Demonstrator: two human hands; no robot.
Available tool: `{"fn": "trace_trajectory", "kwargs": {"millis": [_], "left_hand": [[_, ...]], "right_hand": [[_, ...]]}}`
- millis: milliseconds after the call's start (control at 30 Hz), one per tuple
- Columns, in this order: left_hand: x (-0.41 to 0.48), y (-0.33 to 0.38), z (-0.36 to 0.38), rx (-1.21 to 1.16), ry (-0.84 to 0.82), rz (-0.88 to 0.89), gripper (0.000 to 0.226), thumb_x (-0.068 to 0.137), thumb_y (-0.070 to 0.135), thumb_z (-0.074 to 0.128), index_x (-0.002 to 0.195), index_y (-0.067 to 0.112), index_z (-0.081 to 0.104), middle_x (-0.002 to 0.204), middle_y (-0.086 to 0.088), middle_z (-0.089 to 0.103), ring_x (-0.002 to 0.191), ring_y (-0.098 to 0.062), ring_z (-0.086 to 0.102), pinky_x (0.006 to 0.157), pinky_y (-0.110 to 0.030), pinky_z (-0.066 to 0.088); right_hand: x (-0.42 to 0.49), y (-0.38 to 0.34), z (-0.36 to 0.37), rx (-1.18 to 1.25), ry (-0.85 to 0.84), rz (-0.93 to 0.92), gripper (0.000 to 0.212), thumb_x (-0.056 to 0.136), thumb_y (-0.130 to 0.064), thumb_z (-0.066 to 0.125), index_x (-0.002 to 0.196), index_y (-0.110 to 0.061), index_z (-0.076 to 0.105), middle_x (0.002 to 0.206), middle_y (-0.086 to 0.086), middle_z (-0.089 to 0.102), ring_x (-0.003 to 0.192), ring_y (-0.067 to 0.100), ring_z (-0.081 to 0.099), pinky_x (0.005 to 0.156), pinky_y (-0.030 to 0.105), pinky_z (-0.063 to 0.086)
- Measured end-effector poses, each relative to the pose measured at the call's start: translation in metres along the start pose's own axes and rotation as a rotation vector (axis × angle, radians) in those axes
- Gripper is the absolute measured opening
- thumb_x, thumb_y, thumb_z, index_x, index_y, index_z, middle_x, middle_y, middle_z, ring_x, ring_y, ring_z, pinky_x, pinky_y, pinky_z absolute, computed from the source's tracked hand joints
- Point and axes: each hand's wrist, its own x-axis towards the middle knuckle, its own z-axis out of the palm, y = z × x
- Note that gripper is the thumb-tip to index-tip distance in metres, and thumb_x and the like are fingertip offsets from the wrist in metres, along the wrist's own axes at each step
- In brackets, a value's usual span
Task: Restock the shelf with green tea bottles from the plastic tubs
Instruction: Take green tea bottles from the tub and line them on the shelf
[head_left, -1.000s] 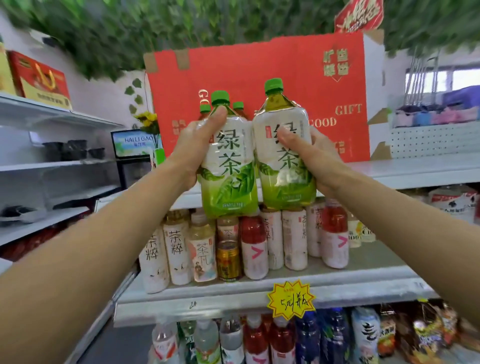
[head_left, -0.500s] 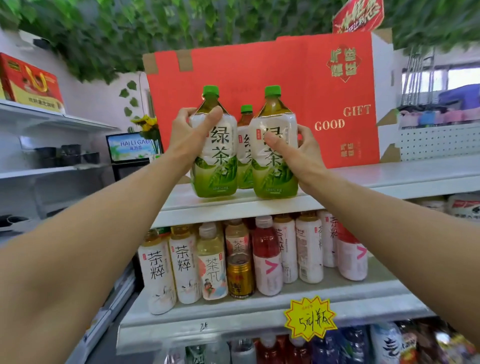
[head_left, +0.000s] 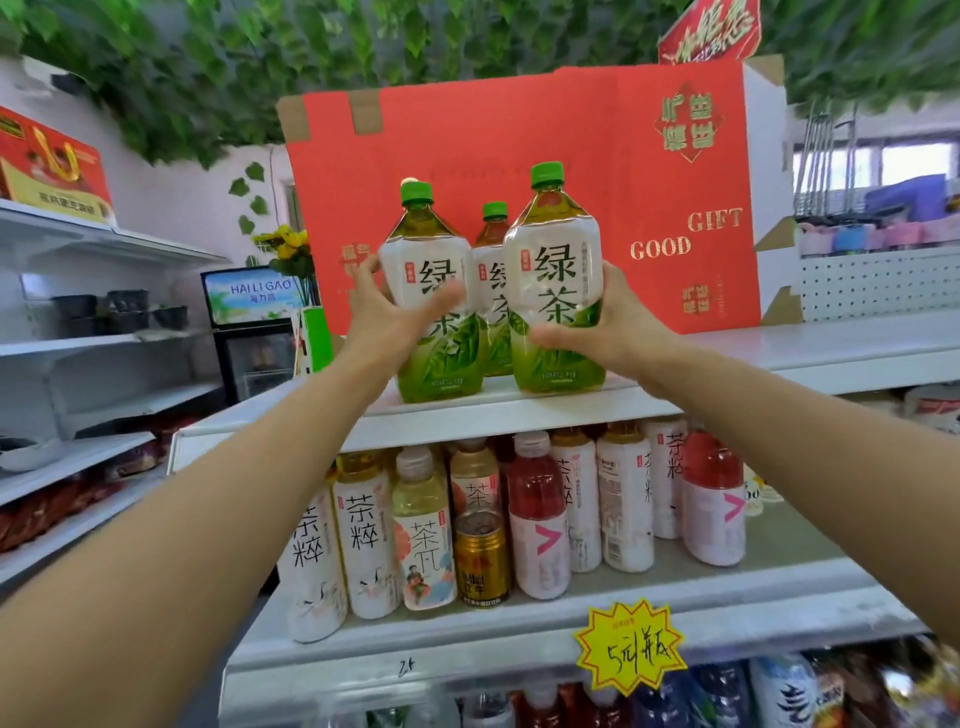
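Note:
Two large green tea bottles with green caps stand at the front of the top shelf. My left hand grips the left bottle around its label, thumb across the front. My right hand grips the right bottle low on its side; this bottle sits slightly higher and nearer than the left one. A third green tea bottle stands behind, between the two. The plastic tubs are out of view.
A big red gift carton stands right behind the bottles on the top shelf. The shelf below holds several tea and red drink bottles and a gold can. A yellow price tag hangs on its edge. A small fridge stands left.
Both hands have carried the two bottles up and forward onto the top shelf. My grips have slid lower on the bottles, and the left bottle now stands on the shelf.

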Motion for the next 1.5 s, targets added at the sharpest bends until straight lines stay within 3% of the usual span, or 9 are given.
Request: {"fn": "trace_trajectory", "kwargs": {"millis": [100,333,500,867,1000,1100,1200,1333,1500], "left_hand": [[-0.021,-0.022,-0.003,0.185,-0.033,0.011,0.124,0.053,0.057,0.09,0.151,0.029,0.02,0.142,0.003,0.046,0.123,-0.014,0.049,0.108,-0.036,0.04],[-0.014,-0.035,-0.011,0.133,-0.064,-0.012,0.107,0.062,0.039,0.091,0.15,0.022,0.032,0.119,0.006,0.06,0.107,-0.013,0.061,0.093,-0.028,0.049],[-0.012,-0.039,-0.012,0.095,-0.057,0.007,0.119,0.047,0.053,0.089,0.149,0.024,0.034,0.13,0.001,0.063,0.113,-0.017,0.063,0.1,-0.036,0.05],[-0.01,-0.043,-0.01,0.141,-0.047,0.007,0.118,0.051,0.057,0.088,0.15,0.026,0.032,0.131,0.002,0.062,0.114,-0.017,0.062,0.103,-0.041,0.05],[-0.01,-0.042,-0.008,0.197,-0.052,0.018,0.107,0.066,0.052,0.085,0.152,0.026,0.028,0.131,0.009,0.057,0.115,-0.011,0.057,0.097,-0.028,0.046],[-0.014,-0.04,-0.002,0.307,-0.03,0.034,0.098,0.075,0.058,0.077,0.152,0.025,0.026,0.126,0.013,0.054,0.112,-0.01,0.054,0.094,-0.026,0.042],[-0.026,-0.037,0.001,0.504,0.026,0.037,0.11,0.068,0.083,0.057,0.154,0.025,0.019,0.145,-0.001,0.049,0.131,-0.025,0.048,0.105,-0.047,0.044],[-0.072,-0.033,0.006,0.786,0.124,0.195,0.097,0.088,0.071,0.047,0.158,0.015,0.011,0.161,-0.013,0.023,0.149,-0.033,0.017,0.12,-0.051,0.021],[-0.159,-0.037,0.03,1.038,0.112,0.436,0.086,0.087,0.07,0.032,0.15,0.012,0.034,0.148,-0.013,0.043,0.143,-0.034,0.031,0.118,-0.053,0.024]], "right_hand": [[-0.015,0.01,0.004,-0.052,0.031,0.023,0.113,0.047,-0.068,0.081,0.139,-0.031,0.027,0.129,-0.002,0.049,0.119,0.02,0.052,0.102,0.044,0.047],[-0.014,0.002,0.003,0.041,-0.064,-0.022,0.056,0.082,-0.024,0.078,0.123,-0.022,0.04,0.097,-0.018,0.054,0.085,-0.004,0.053,0.064,0.011,0.045],[-0.006,0.0,0.014,0.03,-0.063,-0.017,0.071,0.077,-0.033,0.082,0.132,-0.017,0.04,0.111,-0.009,0.059,0.101,0.008,0.057,0.087,0.023,0.046],[0.008,0.006,0.027,0.021,-0.078,-0.006,0.073,0.08,-0.031,0.08,0.136,-0.015,0.035,0.107,-0.013,0.054,0.102,0.008,0.054,0.09,0.025,0.046],[0.01,0.004,0.028,0.004,-0.081,0.012,0.077,0.081,-0.036,0.079,0.14,-0.015,0.033,0.116,-0.008,0.056,0.111,0.014,0.054,0.1,0.032,0.045],[0.004,0.003,0.03,-0.096,-0.051,0.033,0.079,0.081,-0.047,0.074,0.14,-0.016,0.032,0.125,0.0,0.054,0.117,0.02,0.053,0.102,0.038,0.045],[-0.017,0.005,0.03,-0.32,0.018,-0.059,0.08,0.086,-0.05,0.065,0.147,-0.019,0.024,0.139,0.01,0.041,0.128,0.03,0.041,0.107,0.048,0.038],[-0.067,0.014,0.015,-0.592,0.183,-0.343,0.068,0.093,-0.043,0.058,0.149,-0.017,0.031,0.145,0.009,0.037,0.131,0.032,0.038,0.102,0.047,0.04],[-0.135,0.048,-0.005,-0.729,0.191,-0.459,0.061,0.089,-0.049,0.046,0.139,-0.014,0.046,0.133,0.008,0.056,0.113,0.031,0.055,0.094,0.045,0.044]]}}
